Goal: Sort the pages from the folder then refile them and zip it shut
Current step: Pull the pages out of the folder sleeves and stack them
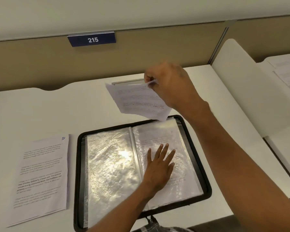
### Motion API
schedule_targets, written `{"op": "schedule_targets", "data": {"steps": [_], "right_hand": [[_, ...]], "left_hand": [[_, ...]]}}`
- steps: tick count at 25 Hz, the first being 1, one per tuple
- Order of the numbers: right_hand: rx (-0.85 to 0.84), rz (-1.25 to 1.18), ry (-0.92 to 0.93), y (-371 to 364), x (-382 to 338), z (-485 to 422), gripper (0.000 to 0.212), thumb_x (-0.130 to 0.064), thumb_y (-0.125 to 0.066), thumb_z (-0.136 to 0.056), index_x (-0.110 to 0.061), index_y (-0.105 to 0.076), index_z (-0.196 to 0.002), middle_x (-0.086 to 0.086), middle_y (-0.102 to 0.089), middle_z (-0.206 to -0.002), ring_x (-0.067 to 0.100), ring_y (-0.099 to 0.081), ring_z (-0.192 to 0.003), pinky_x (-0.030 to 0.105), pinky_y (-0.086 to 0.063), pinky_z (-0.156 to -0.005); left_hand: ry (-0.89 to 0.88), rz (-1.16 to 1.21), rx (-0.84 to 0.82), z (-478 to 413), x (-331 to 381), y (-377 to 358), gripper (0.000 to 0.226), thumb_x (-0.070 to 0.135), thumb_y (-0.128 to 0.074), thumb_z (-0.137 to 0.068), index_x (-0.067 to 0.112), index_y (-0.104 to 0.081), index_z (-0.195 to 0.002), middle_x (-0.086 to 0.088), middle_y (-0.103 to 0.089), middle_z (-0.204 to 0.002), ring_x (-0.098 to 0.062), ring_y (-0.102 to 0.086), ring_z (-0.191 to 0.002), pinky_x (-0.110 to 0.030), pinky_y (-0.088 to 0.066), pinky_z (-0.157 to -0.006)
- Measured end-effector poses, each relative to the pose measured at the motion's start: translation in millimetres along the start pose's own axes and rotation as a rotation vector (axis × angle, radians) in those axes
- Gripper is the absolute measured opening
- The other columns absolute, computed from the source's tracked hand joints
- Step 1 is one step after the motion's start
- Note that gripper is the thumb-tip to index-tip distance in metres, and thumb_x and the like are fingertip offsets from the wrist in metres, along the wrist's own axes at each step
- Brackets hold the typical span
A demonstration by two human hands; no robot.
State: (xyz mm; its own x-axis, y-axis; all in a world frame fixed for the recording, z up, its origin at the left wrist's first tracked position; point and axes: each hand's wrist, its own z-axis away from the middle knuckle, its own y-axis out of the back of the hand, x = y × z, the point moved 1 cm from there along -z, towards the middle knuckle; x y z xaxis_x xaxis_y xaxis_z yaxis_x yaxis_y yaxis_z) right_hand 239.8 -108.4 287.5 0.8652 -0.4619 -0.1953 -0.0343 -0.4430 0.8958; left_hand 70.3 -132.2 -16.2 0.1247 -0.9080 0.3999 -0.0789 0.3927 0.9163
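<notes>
Fingers [149,77] of the right hand [172,84] pinch a printed page [137,101], held above the open zip folder's [77,164] far rim. The left hand [159,166] presses flat, fingers straight, on the right-hand sleeve [184,183] (print shows inside). A page stack [42,178] lies on the bench [32,111], just left of the folder.

A black zip folder [77,164] is laid on the white worktop [32,111], a printed page stack [42,178] just left of it, a loose paper sheet [137,101] held over its far edge.

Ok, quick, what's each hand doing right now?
Left hand: open, flat on the right sleeve of the folder.
Right hand: pinching a loose page above it.
</notes>
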Motion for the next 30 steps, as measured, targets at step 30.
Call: {"op": "schedule_targets", "data": {"steps": [30], "right_hand": [[-0.59, -1.197, -0.585, -183.9, -194.7, 54.0, 0.033, -0.029, -0.075, -0.093, -0.008, -0.069, -0.117, 0.008, -0.077, -0.108, 0.024, -0.075, -0.098, 0.051, -0.06, -0.092]], "left_hand": [[0.727, 1.225, 0.683, 229.1, -288.1, 231.4, 0.022, 0.015, -0.074, -0.093, 0.003, -0.076, -0.111, -0.012, -0.079, -0.109, -0.027, -0.076, -0.1, -0.03, -0.063, -0.081]]}}
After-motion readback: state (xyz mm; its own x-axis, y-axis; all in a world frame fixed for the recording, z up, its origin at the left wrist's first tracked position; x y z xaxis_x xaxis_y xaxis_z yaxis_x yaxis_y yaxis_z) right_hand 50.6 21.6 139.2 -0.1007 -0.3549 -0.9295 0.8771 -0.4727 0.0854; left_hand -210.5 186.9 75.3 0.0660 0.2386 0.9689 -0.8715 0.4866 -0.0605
